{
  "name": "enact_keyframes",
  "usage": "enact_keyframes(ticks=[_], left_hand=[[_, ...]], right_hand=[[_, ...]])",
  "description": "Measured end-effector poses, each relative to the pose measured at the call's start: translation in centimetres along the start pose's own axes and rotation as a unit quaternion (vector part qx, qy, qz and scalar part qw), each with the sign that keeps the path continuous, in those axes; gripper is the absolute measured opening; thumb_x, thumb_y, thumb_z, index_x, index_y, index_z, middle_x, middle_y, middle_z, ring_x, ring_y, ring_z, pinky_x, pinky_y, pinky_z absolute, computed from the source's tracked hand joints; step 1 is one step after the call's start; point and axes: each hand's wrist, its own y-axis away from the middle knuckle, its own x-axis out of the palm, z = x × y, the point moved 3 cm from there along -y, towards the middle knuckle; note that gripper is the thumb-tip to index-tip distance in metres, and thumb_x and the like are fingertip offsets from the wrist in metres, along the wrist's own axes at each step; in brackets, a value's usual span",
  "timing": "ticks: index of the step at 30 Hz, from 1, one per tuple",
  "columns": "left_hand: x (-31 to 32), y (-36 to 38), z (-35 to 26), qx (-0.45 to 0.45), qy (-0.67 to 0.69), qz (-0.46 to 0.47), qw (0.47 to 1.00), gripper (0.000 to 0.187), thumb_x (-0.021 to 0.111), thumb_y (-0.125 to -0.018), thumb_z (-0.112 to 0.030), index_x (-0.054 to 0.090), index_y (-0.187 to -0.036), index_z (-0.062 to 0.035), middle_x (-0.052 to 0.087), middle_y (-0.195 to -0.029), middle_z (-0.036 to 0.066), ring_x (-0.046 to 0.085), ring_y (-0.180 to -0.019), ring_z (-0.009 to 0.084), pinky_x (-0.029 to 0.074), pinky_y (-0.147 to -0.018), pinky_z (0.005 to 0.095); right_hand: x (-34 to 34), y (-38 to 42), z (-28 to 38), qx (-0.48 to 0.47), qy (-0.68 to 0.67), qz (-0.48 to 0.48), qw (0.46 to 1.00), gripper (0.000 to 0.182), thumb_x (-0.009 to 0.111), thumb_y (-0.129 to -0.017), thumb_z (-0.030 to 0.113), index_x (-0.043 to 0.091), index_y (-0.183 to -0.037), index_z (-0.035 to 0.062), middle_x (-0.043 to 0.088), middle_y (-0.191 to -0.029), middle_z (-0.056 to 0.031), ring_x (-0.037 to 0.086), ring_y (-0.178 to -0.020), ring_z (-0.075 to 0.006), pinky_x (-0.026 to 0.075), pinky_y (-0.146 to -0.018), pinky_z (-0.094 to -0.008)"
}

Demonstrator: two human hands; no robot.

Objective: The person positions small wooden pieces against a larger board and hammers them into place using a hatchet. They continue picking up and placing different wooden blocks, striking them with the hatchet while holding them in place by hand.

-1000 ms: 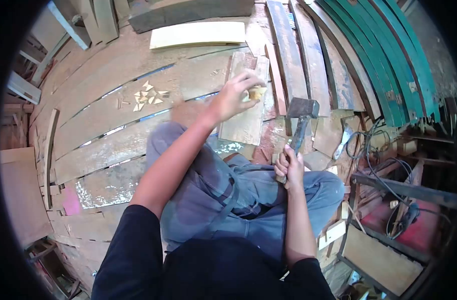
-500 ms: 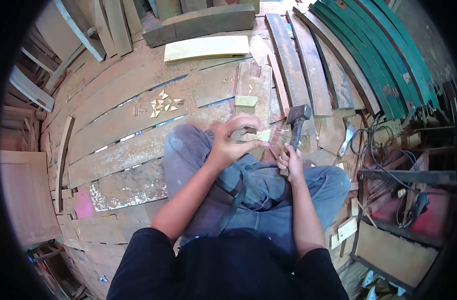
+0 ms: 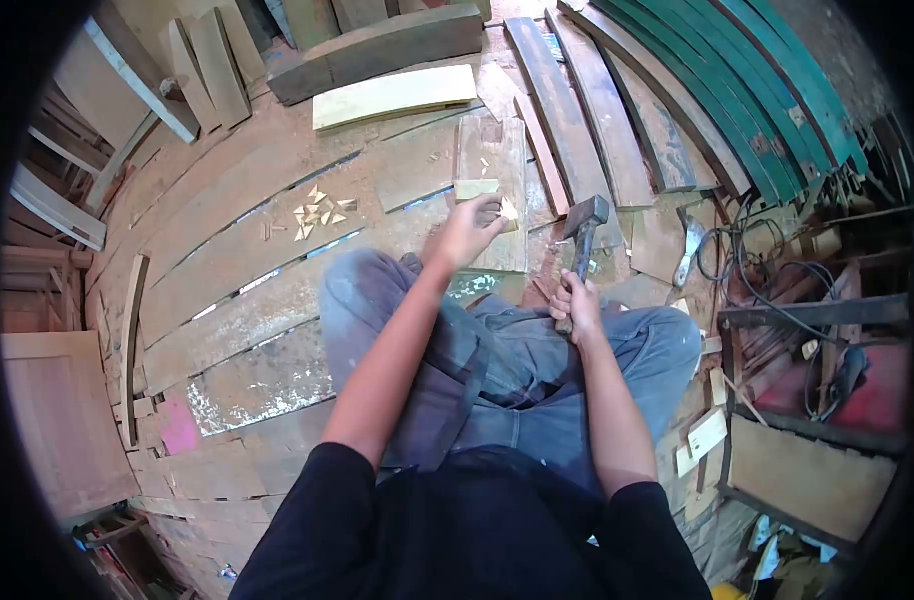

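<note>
The likely top-heavy hammer (image 3: pixel 584 247) is gripped low by the right hand (image 3: pixel 578 310), a light-looking wood piece (image 3: pixel 509 210) pinched at ten o'clock by the left hand (image 3: pixel 472 232).

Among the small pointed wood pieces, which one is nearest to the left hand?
The single pale piece held at the end of the left hand; the other pieces lie together, farther left, on the floor planks.

I watch through one head-worn camera facing forward and steeply down: the black shirt (image 3: pixel 477 540) looms close at bottom centre, the left hand (image 3: pixel 469 232) and right hand (image 3: pixel 579 308) farther off near mid-frame, corners rounded black.
</note>
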Motion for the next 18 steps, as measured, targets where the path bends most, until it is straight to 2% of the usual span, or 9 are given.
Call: enact_keyframes(ticks=[2, 8, 11, 12, 15, 18], left_hand=[[0.6, -1.6, 2.4, -0.034, -0.047, 0.011, 0.998, 0.038, 0.069, -0.089, -0.013, 0.058, -0.121, 0.002, 0.067, -0.113, 0.018, 0.068, -0.099, 0.0227, 0.055, -0.085, 0.0327], [1.1, -2.7, 5.9, -0.047, -0.125, 0.0, 0.991, 0.039, 0.071, -0.086, -0.015, 0.062, -0.123, -0.0054, 0.071, -0.104, 0.017, 0.07, -0.092, 0.0235, 0.055, -0.078, 0.0334], [1.2, -2.5, 8.0, -0.034, -0.159, -0.036, 0.986, 0.039, 0.072, -0.082, -0.018, 0.065, -0.12, -0.0126, 0.071, -0.106, 0.013, 0.07, -0.095, 0.0272, 0.054, -0.083, 0.0356], [1.1, -2.1, 6.8, -0.025, -0.186, -0.044, 0.981, 0.037, 0.071, -0.081, -0.018, 0.067, -0.118, -0.0105, 0.069, -0.11, 0.016, 0.069, -0.096, 0.0299, 0.054, -0.085, 0.0365], [1.4, -1.5, 6.5, 0.097, -0.273, -0.086, 0.953, 0.037, 0.07, -0.082, -0.01, 0.065, -0.119, -0.0082, 0.067, -0.112, 0.017, 0.068, -0.096, 0.0285, 0.054, -0.083, 0.035], [1.5, -0.8, 6.4, 0.078, -0.216, -0.082, 0.97, 0.038, 0.071, -0.08, -0.007, 0.066, -0.118, -0.0088, 0.064, -0.114, 0.016, 0.067, -0.095, 0.0263, 0.055, -0.083, 0.0335]], right_hand=[[0.0, -0.2, -0.1, 0.007, -0.008, -0.008, 1.0, 0.029, 0.053, -0.097, 0.021, 0.04, -0.072, 0.0142, 0.029, -0.052, 0.0063, 0.029, -0.038, -0.0059, 0.025, -0.035, -0.0248], [0.0, -0.5, 0.1, 0.02, -0.013, -0.018, 1.0, 0.03, 0.053, -0.097, 0.021, 0.039, -0.072, 0.0138, 0.029, -0.052, 0.0061, 0.029, -0.038, -0.006, 0.025, -0.035, -0.0246], [0.1, -0.8, 0.1, 0.016, -0.004, -0.011, 1.0, 0.03, 0.053, -0.097, 0.02, 0.039, -0.072, 0.0135, 0.029, -0.052, 0.0058, 0.028, -0.038, -0.0063, 0.025, -0.034, -0.0248], [0.1, -0.7, 0.0, 0.017, 0.002, -0.013, 1.0, 0.029, 0.053, -0.097, 0.02, 0.039, -0.073, 0.0135, 0.029, -0.052, 0.0057, 0.029, -0.038, -0.0063, 0.025, -0.034, -0.0249], [0.6, -1.0, 0.1, 0.022, 0.023, -0.013, 0.999, 0.029, 0.053, -0.098, 0.02, 0.038, -0.074, 0.0133, 0.029, -0.052, 0.0054, 0.029, -0.038, -0.0065, 0.025, -0.034, -0.0251], [0.8, -0.7, 0.1, 0.027, 0.048, -0.013, 0.998, 0.029, 0.053, -0.098, 0.02, 0.038, -0.075, 0.0129, 0.03, -0.052, 0.0048, 0.031, -0.038, -0.0066, 0.026, -0.033, -0.0253]])
